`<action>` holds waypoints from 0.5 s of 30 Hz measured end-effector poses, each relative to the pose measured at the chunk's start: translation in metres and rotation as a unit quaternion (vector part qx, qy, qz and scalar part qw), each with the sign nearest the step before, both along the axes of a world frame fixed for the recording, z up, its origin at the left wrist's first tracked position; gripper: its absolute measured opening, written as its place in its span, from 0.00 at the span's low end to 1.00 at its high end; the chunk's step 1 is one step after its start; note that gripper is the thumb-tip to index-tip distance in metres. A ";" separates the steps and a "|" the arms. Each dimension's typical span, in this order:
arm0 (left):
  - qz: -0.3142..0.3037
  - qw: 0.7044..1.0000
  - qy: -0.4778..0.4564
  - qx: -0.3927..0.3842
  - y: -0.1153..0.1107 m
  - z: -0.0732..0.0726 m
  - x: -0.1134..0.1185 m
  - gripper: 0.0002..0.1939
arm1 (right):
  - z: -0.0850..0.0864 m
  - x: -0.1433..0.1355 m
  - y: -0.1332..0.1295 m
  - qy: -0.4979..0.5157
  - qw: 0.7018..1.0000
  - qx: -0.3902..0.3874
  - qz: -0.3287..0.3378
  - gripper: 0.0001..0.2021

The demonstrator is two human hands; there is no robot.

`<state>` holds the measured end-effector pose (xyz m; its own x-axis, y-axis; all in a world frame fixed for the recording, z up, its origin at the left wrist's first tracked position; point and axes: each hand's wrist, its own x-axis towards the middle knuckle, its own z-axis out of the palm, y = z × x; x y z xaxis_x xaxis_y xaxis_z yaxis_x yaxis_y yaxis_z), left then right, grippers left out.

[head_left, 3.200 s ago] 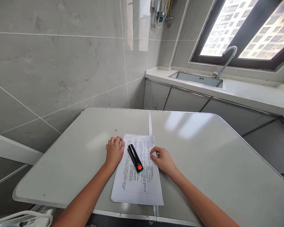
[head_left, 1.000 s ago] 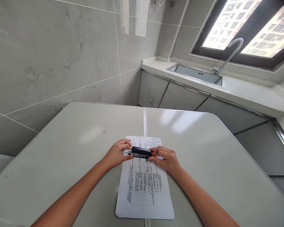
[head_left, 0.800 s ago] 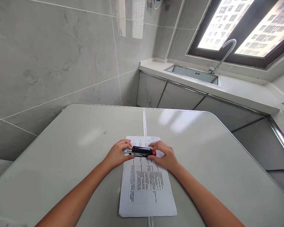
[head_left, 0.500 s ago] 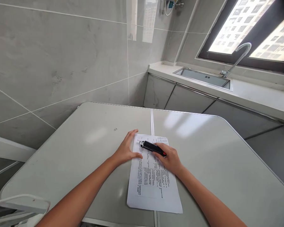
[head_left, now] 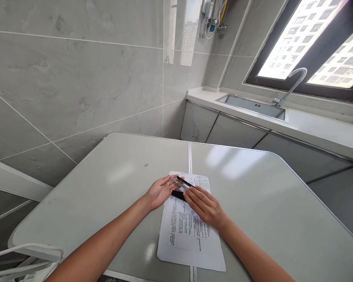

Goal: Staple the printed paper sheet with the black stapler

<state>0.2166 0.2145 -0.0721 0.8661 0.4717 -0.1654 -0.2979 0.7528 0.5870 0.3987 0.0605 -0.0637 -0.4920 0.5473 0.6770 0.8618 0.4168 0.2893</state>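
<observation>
A black stapler is swung apart over the printed paper, its silver metal rail showing between the dark upper and lower parts. My right hand is closed around its rear end, back of the hand facing up. Palm partly turned up, my left hand has its fingers at the front end of the stapler, gripping it there; some fingertips are hidden behind the rail. The paper lies flat on the table beneath both hands.
The light grey table has a seam strip down its middle. Tiny metal bits that look like staples lie left of the paper. A white chair frame is at lower left. Behind stand a counter with a sink and faucet.
The stapler was closed in my right hand and is now swung apart. My left hand has moved from the paper's edge to the stapler's front and turned palm up. The view tilted slightly upward.
</observation>
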 end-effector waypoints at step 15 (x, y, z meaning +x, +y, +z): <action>0.160 0.981 0.044 0.102 0.013 -0.012 -0.004 0.12 | -0.006 0.008 0.003 0.441 0.860 -0.254 -0.029 0.10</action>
<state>0.2122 0.2277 -0.0837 0.6554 0.7477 -0.1063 -0.4415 0.4936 0.7493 0.4067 0.0638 -0.0698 0.1289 0.8890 0.4394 0.6770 0.2449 -0.6941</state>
